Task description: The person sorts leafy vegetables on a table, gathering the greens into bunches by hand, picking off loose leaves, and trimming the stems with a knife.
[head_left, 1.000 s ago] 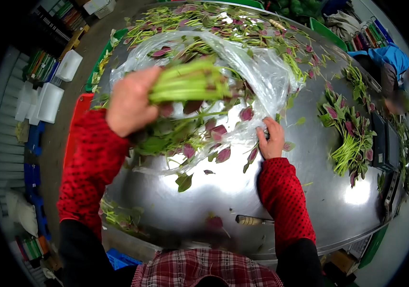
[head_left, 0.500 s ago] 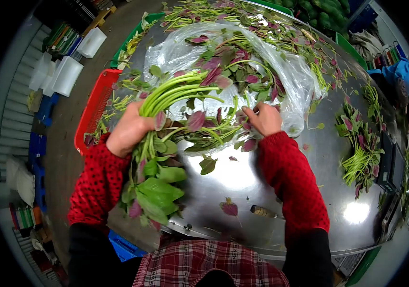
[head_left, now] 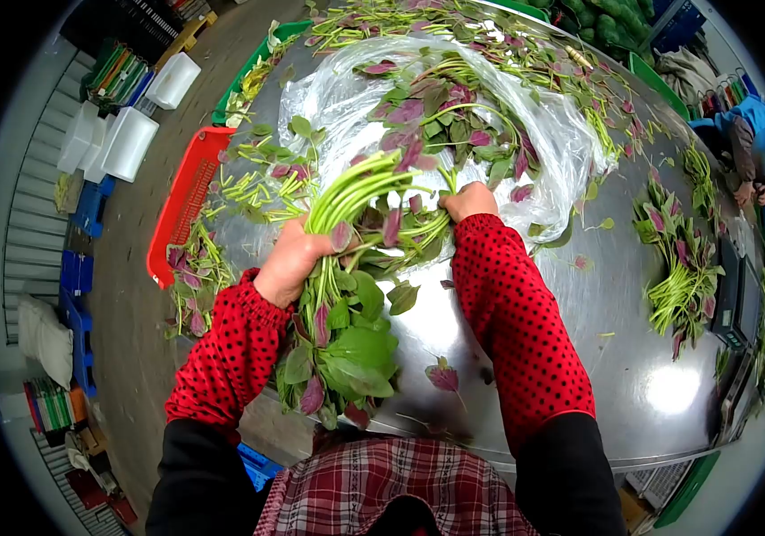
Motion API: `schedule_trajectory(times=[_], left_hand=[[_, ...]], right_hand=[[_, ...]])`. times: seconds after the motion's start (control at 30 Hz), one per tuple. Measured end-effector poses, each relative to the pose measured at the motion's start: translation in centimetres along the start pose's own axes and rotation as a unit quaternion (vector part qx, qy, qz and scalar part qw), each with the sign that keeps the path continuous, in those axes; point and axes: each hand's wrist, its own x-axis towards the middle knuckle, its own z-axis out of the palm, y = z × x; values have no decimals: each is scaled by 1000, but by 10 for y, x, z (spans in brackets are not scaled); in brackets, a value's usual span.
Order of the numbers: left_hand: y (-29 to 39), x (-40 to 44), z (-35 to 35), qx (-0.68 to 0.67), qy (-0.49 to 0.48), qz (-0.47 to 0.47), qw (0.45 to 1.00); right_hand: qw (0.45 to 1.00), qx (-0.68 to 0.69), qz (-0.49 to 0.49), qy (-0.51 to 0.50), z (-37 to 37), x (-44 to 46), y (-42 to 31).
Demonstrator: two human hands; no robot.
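Note:
My left hand (head_left: 291,261) is closed around a thick bunch of amaranth greens (head_left: 360,192), with pale green stems arching up and leaves hanging down toward me. Across from it, my right hand (head_left: 472,202) is closed on a few amaranth stems beside the bunch; its fingertips are partly hidden. Behind both hands lies a clear plastic bag (head_left: 552,134) spread on the metal table (head_left: 597,375), with more purple-and-green amaranth (head_left: 454,103) on it. A single loose leaf (head_left: 442,375) rests near the table's front edge.
To the left stands a red crate (head_left: 188,201) at the table's edge, with cut greens (head_left: 195,281) near it. A separate amaranth bunch (head_left: 677,268) lies on the right, beside a dark scale (head_left: 735,308). Another person in a blue top (head_left: 753,125) is at the far right.
My left hand and its bunch have shifted right, closer to my right hand. My right hand has moved slightly left and now closes on stems at the bunch's side.

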Motion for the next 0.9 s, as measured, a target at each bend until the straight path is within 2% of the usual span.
schedule_trajectory(times=[0.07, 0.1, 0.17, 0.2, 0.23, 0.27, 0.33, 0.43, 0.5, 0.57, 0.63, 0.7, 0.77, 0.8, 0.83, 0.9], left_hand=[[0, -6, 2, -1, 2, -9, 1000], [0, -9, 1, -2, 5, -5, 1000], [0, -18, 0, -42, 45, 28, 998], [6, -25, 7, -50, 93, 39, 994], [6, -29, 8, -49, 94, 44, 993], [7, -33, 9, -45, 127, 82, 988], [8, -41, 6, -40, 173, 152, 972], [15, -58, 9, -22, 213, 187, 959], [17, -69, 12, -19, 219, 187, 957], [20, -77, 12, -12, 200, 179, 963], [26, -85, 14, -5, 194, 170, 966], [29, -92, 15, 22, 189, 176, 966], [21, -95, 15, 21, 181, 153, 971], [18, -96, 17, 25, 174, 154, 972], [16, -96, 21, 30, 165, 158, 973], [-6, -92, 19, 37, 152, 129, 979]], right_hand=[[997, 72, -20, 24, -7, -8, -11], [984, 154, -72, 58, -13, -19, -18], [938, 323, -118, 35, -30, -46, -31], [885, 450, -118, -16, -38, -67, -43], [812, 568, -115, -64, -43, -87, -53], [818, 553, -130, -88, -46, -98, -55], [835, 531, -128, -72, -52, -122, -56], [868, 483, -94, -66, -76, -157, -60], [856, 501, -93, -89, -72, -166, -50], [804, 568, -35, -172, -76, -176, -44], [778, 623, -40, -71, -82, -179, -24], [753, 655, -54, -29, -93, -188, 1], [824, 559, -24, -83, -96, -211, 5], [818, 549, -6, -175, -85, -220, 1], [803, 535, 11, -262, -70, -226, -2], [711, 597, 98, -359, -39, -225, -17]])
